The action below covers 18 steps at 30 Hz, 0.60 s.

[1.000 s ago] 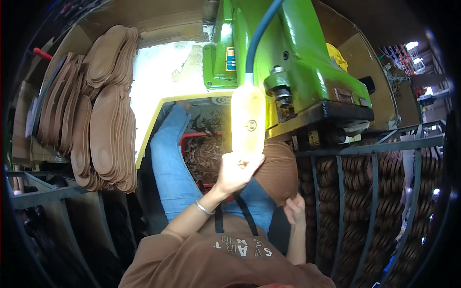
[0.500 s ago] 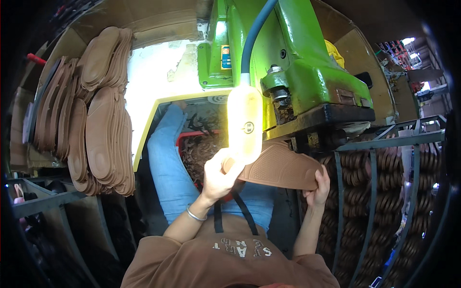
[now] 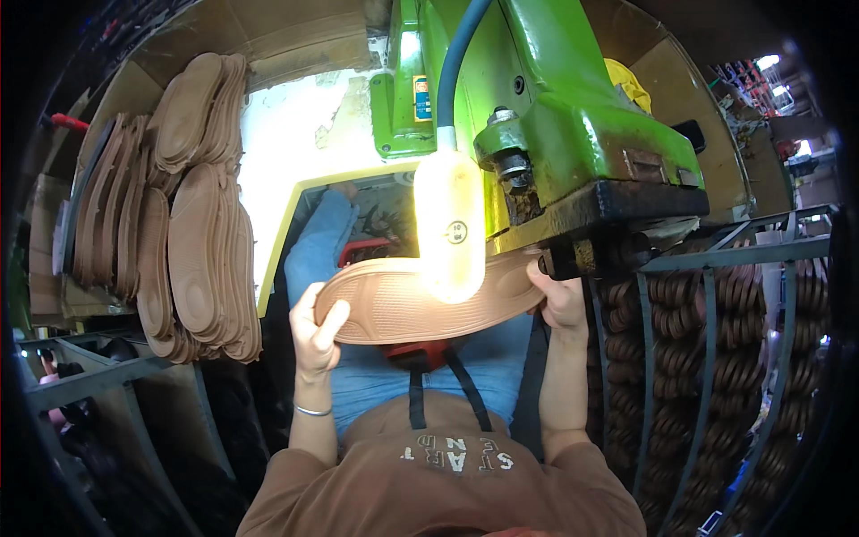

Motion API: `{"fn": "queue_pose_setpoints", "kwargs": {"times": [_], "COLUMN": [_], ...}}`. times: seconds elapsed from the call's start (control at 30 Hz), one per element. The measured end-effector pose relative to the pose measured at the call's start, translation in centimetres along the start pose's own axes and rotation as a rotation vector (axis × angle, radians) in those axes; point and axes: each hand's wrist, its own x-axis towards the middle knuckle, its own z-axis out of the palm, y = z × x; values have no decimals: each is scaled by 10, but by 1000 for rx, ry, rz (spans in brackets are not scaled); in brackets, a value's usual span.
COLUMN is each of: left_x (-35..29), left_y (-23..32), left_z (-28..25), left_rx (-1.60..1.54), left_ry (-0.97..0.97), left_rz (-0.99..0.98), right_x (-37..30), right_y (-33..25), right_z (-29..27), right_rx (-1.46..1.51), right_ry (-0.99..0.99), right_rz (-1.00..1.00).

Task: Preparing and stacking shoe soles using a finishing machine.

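Note:
A brown shoe sole (image 3: 385, 309) with a fine textured pattern is stretched lengthwise between my two hands, below the green machine (image 3: 582, 134). My left hand (image 3: 315, 333) pinches its left end, thumb over the textured face. At the other end my right hand (image 3: 561, 300) grips the sole, close under the machine's dark head (image 3: 617, 215). A bright lamp (image 3: 450, 228) on a blue flexible neck hangs in front and hides part of the sole's upper middle.
Piles of brown soles (image 3: 201, 251) lie on the white table (image 3: 282, 134) at the left. Metal racks (image 3: 707, 358) with many rows of brown soles stand at the right. A yellow-edged opening (image 3: 277, 233) lies above my legs, with a red container (image 3: 367, 249) in it.
My left hand has moved left and down to the sole's far left end. The sole has swung to show its full length, and my right hand has risen toward the machine head.

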Motion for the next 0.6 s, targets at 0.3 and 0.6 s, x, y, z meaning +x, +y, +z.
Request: {"fn": "queue_pose_setpoints", "kwargs": {"times": [0.3, 0.6], "left_x": [-35, -66], "left_y": [-45, -117], "left_z": [-31, 49], "left_rx": [338, 411], "left_ry": [-368, -471], "left_rz": [-393, -349], "right_x": [13, 10], "right_y": [4, 5], "right_z": [35, 53], "right_rx": [-203, -146], "right_ry": [-3, 54], "right_rz": [-304, -221]}}
